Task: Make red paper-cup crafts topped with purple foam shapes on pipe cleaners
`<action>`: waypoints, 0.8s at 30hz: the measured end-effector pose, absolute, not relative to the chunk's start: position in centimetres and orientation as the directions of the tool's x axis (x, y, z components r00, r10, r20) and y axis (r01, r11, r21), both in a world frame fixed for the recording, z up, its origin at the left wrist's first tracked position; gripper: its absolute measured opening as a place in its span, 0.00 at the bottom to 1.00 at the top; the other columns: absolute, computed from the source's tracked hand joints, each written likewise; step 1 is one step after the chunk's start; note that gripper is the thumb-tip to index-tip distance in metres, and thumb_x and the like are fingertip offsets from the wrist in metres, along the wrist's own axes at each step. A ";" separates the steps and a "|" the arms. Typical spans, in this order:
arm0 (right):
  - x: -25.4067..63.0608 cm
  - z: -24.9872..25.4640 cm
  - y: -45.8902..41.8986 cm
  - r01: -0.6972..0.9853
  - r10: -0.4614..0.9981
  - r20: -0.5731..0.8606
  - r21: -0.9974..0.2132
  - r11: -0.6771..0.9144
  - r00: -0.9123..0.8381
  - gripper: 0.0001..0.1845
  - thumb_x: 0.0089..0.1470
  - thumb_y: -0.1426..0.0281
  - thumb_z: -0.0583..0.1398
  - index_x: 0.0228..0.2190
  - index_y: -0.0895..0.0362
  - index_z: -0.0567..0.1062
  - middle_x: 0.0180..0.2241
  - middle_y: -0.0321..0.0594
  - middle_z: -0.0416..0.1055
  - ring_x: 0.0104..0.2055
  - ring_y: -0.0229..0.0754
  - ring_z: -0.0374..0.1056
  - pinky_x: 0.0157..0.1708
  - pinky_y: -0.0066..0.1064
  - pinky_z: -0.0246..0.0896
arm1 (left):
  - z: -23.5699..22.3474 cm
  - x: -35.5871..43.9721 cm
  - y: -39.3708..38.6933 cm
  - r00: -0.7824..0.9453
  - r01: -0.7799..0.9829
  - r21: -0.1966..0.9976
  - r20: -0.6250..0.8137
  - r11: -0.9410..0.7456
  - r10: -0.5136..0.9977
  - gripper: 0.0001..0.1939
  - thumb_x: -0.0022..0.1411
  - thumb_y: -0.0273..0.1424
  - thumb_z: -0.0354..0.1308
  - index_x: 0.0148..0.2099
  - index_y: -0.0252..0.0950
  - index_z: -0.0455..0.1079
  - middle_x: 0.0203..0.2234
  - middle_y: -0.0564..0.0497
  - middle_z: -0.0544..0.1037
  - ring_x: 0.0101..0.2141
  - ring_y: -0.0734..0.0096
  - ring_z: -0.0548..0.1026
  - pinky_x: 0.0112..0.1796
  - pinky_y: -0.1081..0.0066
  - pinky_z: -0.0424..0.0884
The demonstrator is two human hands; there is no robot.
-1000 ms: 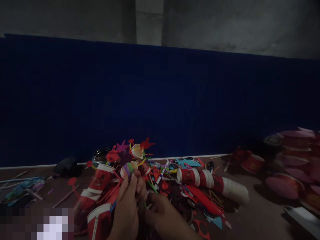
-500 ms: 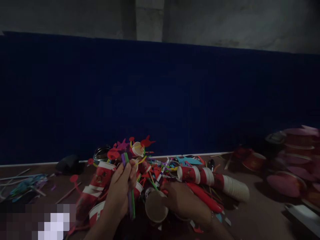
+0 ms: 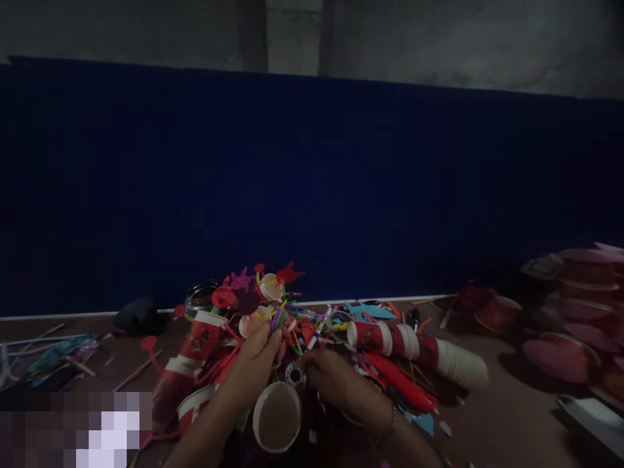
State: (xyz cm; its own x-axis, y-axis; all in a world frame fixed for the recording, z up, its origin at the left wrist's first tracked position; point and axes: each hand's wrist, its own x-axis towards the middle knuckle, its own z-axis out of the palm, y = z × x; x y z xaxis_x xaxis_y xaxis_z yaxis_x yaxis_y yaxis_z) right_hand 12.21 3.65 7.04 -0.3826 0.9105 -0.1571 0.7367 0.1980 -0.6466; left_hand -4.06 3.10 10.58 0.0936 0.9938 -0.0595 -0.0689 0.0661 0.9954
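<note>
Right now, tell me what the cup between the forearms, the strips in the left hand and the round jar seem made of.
Cup: probably matt paper, given its pale rim and dull inside.
Purple-and-green strips: perhaps matt chenille or foam, without shine; too blurred to settle.
Jar: probably glossy glass, from its glints; plastic possible.

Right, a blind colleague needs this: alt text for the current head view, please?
A person's left hand holds purple and green strips above a cluttered brown surface, the right hand close beside it. In the foreground is a pale cup; to the right lie nested red-and-white cups; a blue panel stands behind.
</note>
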 end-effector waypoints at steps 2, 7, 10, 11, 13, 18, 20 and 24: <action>12.3 6.5 4.1 0.771 0.938 -0.057 -0.587 0.246 -0.343 0.17 0.51 0.76 0.49 0.36 0.57 0.77 0.35 0.44 0.74 0.39 0.44 0.67 0.40 0.31 0.55 | 10.4 -4.0 3.2 0.073 -0.120 0.992 -0.036 0.044 0.997 0.10 0.53 0.38 0.58 0.31 0.35 0.69 0.15 0.59 0.62 0.16 0.80 0.58 0.17 0.81 0.52; 11.9 4.3 4.1 0.782 0.898 0.039 -0.476 0.402 -0.437 0.14 0.41 0.77 0.58 0.32 0.58 0.78 0.44 0.48 0.68 0.46 0.49 0.61 0.45 0.34 0.54 | 10.0 -4.0 3.5 0.064 -0.229 0.973 -0.019 0.033 0.998 0.09 0.51 0.37 0.61 0.29 0.36 0.69 0.14 0.60 0.60 0.14 0.82 0.55 0.16 0.80 0.48; 11.6 3.8 4.1 0.761 0.877 0.073 -0.466 0.451 -0.475 0.13 0.39 0.78 0.58 0.31 0.60 0.78 0.48 0.50 0.64 0.48 0.52 0.58 0.48 0.39 0.52 | 9.8 -4.0 3.6 0.063 -0.229 0.973 -0.014 0.028 0.998 0.10 0.51 0.37 0.61 0.30 0.35 0.69 0.15 0.60 0.61 0.15 0.82 0.55 0.15 0.81 0.48; 11.6 3.9 4.1 0.743 0.880 0.086 -0.500 0.444 -0.468 0.13 0.40 0.77 0.59 0.31 0.60 0.78 0.47 0.50 0.64 0.48 0.52 0.58 0.48 0.40 0.52 | 9.8 -4.0 3.7 0.063 -0.218 0.976 -0.012 0.025 0.998 0.10 0.52 0.38 0.60 0.30 0.35 0.69 0.14 0.60 0.61 0.15 0.82 0.55 0.16 0.81 0.48; 11.7 4.5 4.5 0.653 0.895 0.136 -0.638 0.407 -0.425 0.11 0.42 0.75 0.59 0.31 0.59 0.77 0.46 0.48 0.66 0.47 0.51 0.59 0.49 0.40 0.52 | 9.7 -4.1 3.7 0.069 -0.190 0.981 -0.015 0.028 0.997 0.10 0.53 0.38 0.58 0.30 0.35 0.68 0.14 0.60 0.59 0.15 0.81 0.55 0.16 0.80 0.49; 12.8 6.6 5.4 0.142 0.917 0.054 -0.983 0.119 -0.396 0.14 0.52 0.64 0.56 0.38 0.58 0.72 0.35 0.39 0.70 0.36 0.40 0.65 0.40 0.33 0.59 | 9.8 -4.3 3.8 0.049 0.033 0.994 0.101 -0.103 0.994 0.08 0.58 0.35 0.53 0.32 0.36 0.69 0.16 0.57 0.65 0.19 0.75 0.62 0.22 0.76 0.59; 13.4 7.2 5.4 0.004 0.915 -0.011 -1.000 -0.010 -0.403 0.14 0.51 0.62 0.58 0.37 0.58 0.71 0.31 0.36 0.69 0.32 0.37 0.64 0.36 0.29 0.58 | 10.0 -4.4 3.8 0.023 0.159 0.967 0.199 -0.200 0.980 0.08 0.58 0.33 0.52 0.33 0.36 0.71 0.23 0.52 0.72 0.27 0.69 0.68 0.30 0.73 0.64; 13.8 8.1 5.0 -0.090 0.914 -0.047 -0.992 -0.090 -0.403 0.12 0.48 0.62 0.60 0.33 0.58 0.71 0.28 0.32 0.67 0.28 0.34 0.61 0.31 0.26 0.55 | 10.2 -4.4 3.6 0.036 0.261 0.927 0.268 -0.268 0.963 0.10 0.57 0.32 0.55 0.41 0.36 0.71 0.34 0.48 0.76 0.37 0.62 0.71 0.39 0.68 0.64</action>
